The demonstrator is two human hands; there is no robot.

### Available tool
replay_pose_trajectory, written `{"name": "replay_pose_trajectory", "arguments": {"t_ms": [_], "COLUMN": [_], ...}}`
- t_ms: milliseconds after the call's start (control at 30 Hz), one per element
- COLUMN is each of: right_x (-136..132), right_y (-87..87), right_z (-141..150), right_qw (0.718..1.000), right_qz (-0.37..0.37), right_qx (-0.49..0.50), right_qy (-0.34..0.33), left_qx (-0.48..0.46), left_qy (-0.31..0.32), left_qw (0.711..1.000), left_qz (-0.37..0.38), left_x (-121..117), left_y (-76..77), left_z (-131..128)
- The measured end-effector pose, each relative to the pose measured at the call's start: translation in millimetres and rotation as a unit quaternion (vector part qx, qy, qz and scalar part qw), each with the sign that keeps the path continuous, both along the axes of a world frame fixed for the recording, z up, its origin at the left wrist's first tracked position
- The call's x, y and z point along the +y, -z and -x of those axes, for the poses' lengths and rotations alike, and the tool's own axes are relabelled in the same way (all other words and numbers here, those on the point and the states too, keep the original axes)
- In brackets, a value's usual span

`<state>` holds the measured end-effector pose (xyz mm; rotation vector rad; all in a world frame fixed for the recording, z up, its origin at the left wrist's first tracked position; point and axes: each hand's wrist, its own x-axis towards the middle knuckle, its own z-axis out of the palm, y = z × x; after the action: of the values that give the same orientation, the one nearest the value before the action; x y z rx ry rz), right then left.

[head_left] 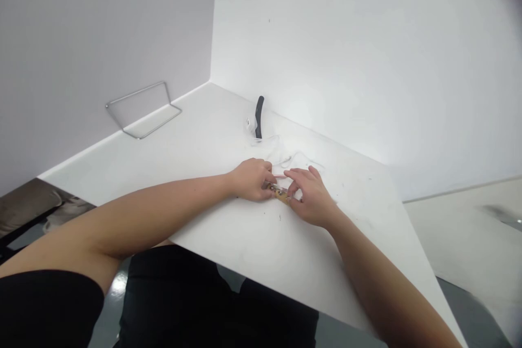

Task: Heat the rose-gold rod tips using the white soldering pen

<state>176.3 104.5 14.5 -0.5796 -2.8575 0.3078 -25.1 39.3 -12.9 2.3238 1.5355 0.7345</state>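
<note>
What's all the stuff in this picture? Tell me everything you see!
table: one, white, under everything
wall: two, white, behind the table
wire stand: one, silver, left by the wall
handle: one, black, standing near the back wall
small block: one, white, beside the handle
thin cord: one, whitish, behind the hands
small tan object: one, tan, between the hands
left hand: one, fingers on the tan object
right hand: one, fingers over it
sleeve: one, black, left arm
trousers: one pair, black, below the table
</note>
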Motion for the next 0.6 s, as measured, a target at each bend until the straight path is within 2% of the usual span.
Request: {"name": "replay_pose_trajectory", "arguments": {"t_ms": [600], "right_x": [1.5], "right_y": [-0.6], "right_z": [-3.5], "right_qw": [0.998], "right_qz": [0.061], "right_qx": [0.032], "right_qy": [-0.004], "left_qx": [0.01], "left_qy": [-0.003], "left_qw": [1.0], "left_qz": [0.02], "left_x": [4.3], "left_y": [-1.6], "left_z": [-2.9]}}
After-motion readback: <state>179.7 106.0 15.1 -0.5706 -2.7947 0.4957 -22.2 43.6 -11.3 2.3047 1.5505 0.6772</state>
